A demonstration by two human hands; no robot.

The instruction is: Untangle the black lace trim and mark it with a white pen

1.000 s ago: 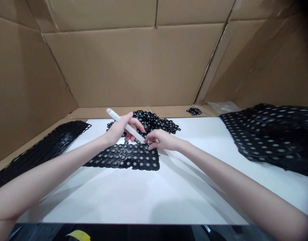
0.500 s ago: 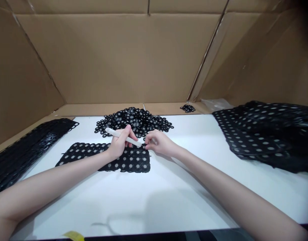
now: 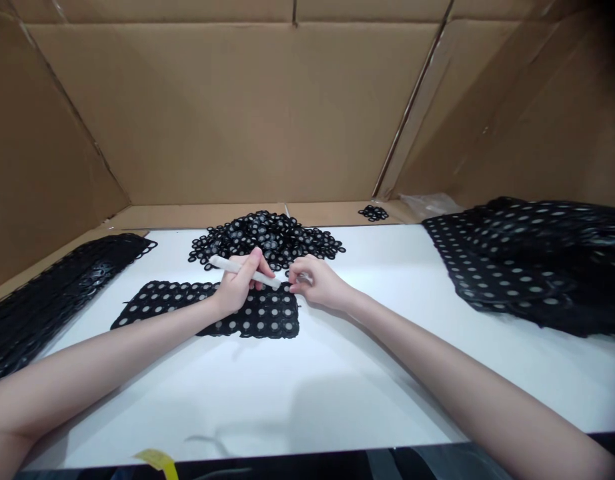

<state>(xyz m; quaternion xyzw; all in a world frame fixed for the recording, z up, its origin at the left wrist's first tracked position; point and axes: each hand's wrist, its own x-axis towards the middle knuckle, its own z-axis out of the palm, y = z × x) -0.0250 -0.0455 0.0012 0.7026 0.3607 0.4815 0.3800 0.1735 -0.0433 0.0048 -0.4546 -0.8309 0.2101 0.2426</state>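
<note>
From my remote head view: left hand (image 3: 236,288), left of center frame, closed around a white pen-like stick (image 3: 225,265), its tip slanting down to the right. Right hand (image 3: 321,283), just right of center, fingers curled close together at the mat's upper right corner; I cannot tell whether they grip anything. Black dotted mat (image 3: 162,298) lies flat on the white bench (image 3: 227,400), center-left, partly under the left forearm. Heap of black rings (image 3: 267,233) just above it. Larger dotted sheet (image 3: 512,267), bunched, right edge of frame.

Table (image 3: 387,260) bright | soft shadows | upper-right corner black | right edge blurred
</note>
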